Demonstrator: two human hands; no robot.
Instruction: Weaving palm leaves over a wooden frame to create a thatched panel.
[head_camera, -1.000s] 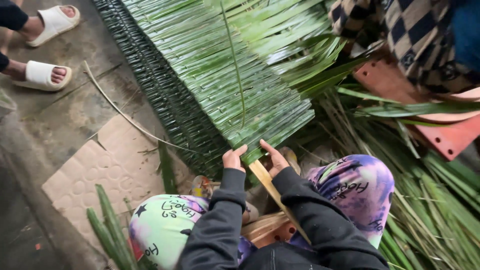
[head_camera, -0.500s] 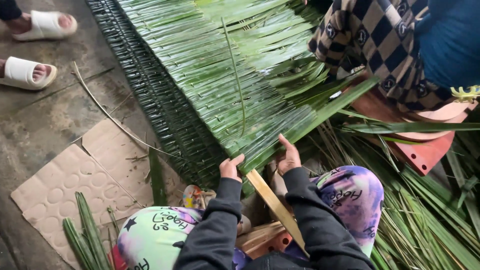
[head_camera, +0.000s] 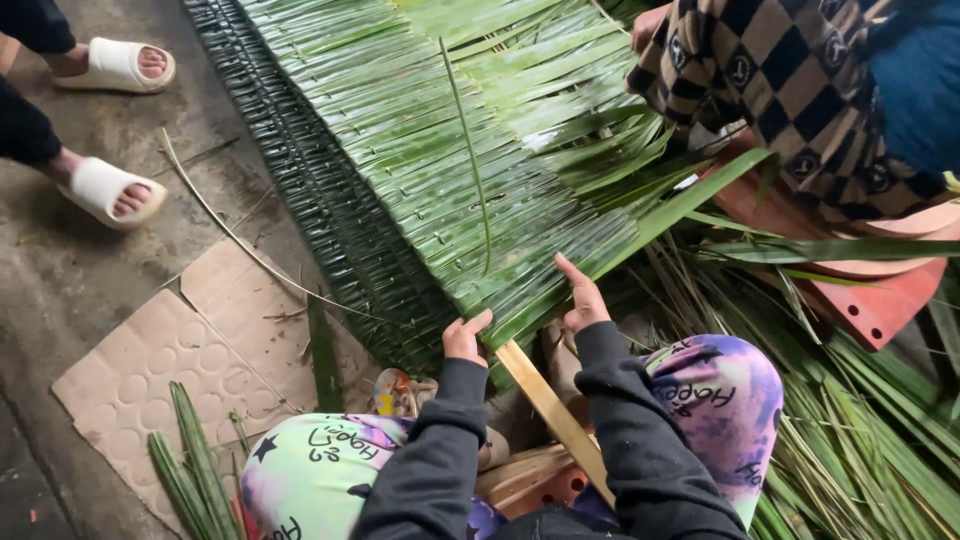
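Note:
A long panel of folded green palm leaves (head_camera: 420, 160) lies across the floor, stacked on darker panels (head_camera: 310, 200). My left hand (head_camera: 465, 338) pinches the panel's near edge, where a pale wooden slat (head_camera: 545, 405) sticks out from under the leaves. My right hand (head_camera: 582, 298) rests flat on one long leaf (head_camera: 660, 218) that slants up to the right, fingers pressing it onto the panel. Both my arms are in dark sleeves, above my knees in patterned trousers.
Another person in a checked garment (head_camera: 790, 90) sits at the upper right on a red stool (head_camera: 870, 300). Someone's feet in white slippers (head_camera: 110, 185) stand at the left. Cardboard (head_camera: 180, 350) lies on the concrete; loose leaves (head_camera: 870, 440) pile up at the right.
My right hand has slid up and to the right along the long leaf, away from the slat. My left hand stays at the panel's edge. The slippered feet at the left have shifted.

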